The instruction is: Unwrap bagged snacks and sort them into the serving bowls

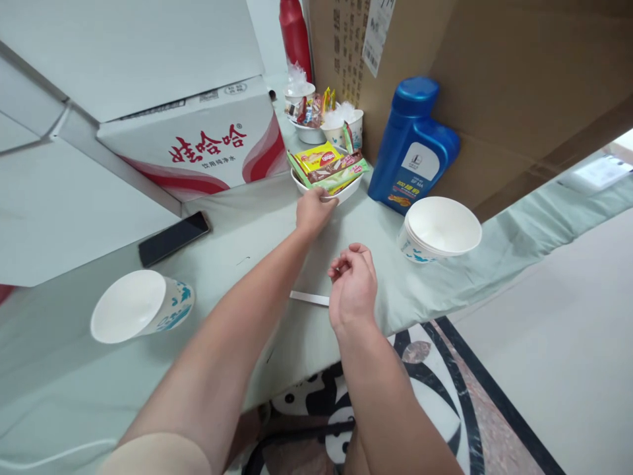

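My left hand reaches forward to a white bowl, its thumb and fingers closed on the near rim. Packaged wafer snacks in yellow, brown and green wrappers are heaped in that bowl. Nearer to me, my right hand hovers over the table edge with its fingers loosely curled and nothing visible in them. Just left of the right hand lies a thin white strip on the green tablecloth.
Stacked paper bowls stand right, by a blue oil jug and a big cardboard box. Left are a paper tub, a phone and a white carton. Behind are candy containers and a red bottle.
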Action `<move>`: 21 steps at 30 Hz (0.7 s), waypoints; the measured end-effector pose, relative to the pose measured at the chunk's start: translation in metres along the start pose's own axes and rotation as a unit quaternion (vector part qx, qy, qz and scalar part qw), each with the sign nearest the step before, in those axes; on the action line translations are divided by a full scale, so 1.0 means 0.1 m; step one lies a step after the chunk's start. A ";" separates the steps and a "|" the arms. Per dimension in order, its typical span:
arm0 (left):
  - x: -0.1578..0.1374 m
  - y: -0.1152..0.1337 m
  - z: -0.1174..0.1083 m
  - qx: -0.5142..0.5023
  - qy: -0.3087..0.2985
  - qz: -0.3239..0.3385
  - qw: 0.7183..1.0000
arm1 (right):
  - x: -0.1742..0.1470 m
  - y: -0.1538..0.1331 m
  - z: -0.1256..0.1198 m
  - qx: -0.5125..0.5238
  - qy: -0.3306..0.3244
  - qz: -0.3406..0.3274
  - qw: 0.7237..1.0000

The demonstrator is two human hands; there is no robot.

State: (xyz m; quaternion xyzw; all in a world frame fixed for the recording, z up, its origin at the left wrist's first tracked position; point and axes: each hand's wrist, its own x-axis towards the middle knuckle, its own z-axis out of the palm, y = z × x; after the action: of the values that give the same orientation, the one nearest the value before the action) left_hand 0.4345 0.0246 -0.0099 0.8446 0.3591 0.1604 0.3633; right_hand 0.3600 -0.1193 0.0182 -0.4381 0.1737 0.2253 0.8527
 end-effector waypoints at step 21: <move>1.58 0.54 -0.16 0.134 -0.015 0.079 0.988 | -1.26 0.44 -0.09 -0.284 -0.143 -0.057 0.946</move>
State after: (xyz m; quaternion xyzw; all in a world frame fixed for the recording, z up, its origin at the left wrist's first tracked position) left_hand 0.5615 0.1211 0.0423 0.9137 0.3042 0.1260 0.2384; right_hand 0.2297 -0.1333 0.0462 -0.6346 -0.0463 0.2762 0.7203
